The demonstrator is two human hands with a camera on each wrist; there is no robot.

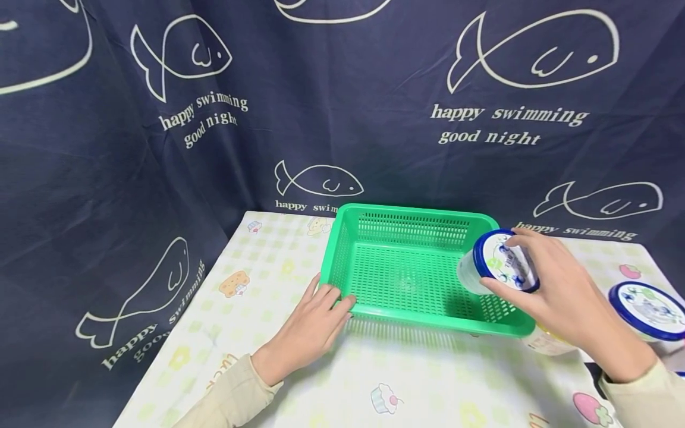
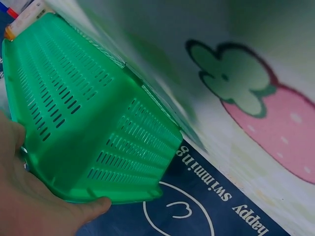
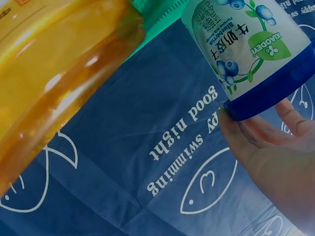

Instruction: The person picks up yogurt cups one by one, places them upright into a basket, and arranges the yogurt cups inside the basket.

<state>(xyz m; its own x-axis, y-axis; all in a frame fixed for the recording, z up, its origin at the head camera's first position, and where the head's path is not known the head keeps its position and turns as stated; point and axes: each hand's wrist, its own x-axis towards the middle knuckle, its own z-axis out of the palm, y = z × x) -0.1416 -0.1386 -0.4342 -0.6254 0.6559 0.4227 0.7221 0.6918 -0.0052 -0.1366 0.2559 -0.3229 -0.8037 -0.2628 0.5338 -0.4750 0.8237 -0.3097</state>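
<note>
Blue-lidded jar (image 1: pixel 497 261): tilted, at the right end of the green basket (image 1: pixel 428 318), its base toward the inside; whether it touches the basket I cannot tell. The right hand (image 1: pixel 562 285) pinches the jar's lid at the edge between thumb and fingers. The right wrist view shows blueberries and a green leaf on its label. The left hand (image 1: pixel 307 327) grips the basket's rim at the near left corner, with fingers over the edge. Slots perforate the basket's walls and floor.

A 2nd blue-lidded jar (image 1: pixel 647 312) stands right of the basket, near the right forearm. A pale container (image 1: pixel 548 343) with some yellow is partly hidden by the right hand. A checked cloth with printed cupcakes covers the counter (image 1: pixel 299 380); a navy curtain (image 1: pixel 332 131) with white fish hangs behind. 2 beige sleeves show.
</note>
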